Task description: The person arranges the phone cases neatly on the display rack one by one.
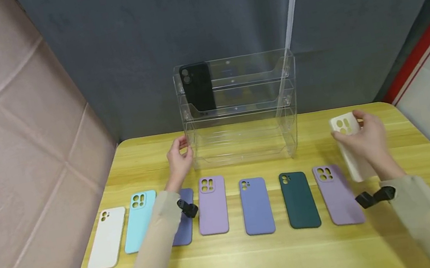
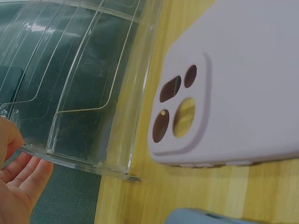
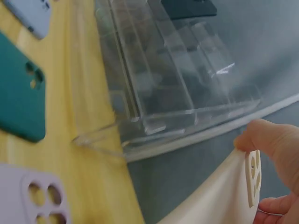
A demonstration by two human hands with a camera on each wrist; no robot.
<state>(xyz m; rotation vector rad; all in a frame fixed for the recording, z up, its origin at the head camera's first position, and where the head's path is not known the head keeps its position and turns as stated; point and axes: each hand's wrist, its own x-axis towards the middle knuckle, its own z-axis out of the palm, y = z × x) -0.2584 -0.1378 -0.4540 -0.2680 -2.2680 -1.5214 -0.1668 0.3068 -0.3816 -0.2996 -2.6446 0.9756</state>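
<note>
My right hand holds a cream phone case by its camera end, thumb on one edge and fingers on the other. The case stands tilted at the table's right side; in the right wrist view its camera cutouts show beside the fingers. My left hand grips the left side edge of a clear acrylic tiered rack, with thumb and fingers on either side of that edge. A black phone case leans upright at the left of the rack's top tier.
Several phone cases lie in a row before the rack: white, turquoise, blue partly under my left forearm, lilac, periwinkle, dark green and purple. A grey curtain hangs behind the wooden table.
</note>
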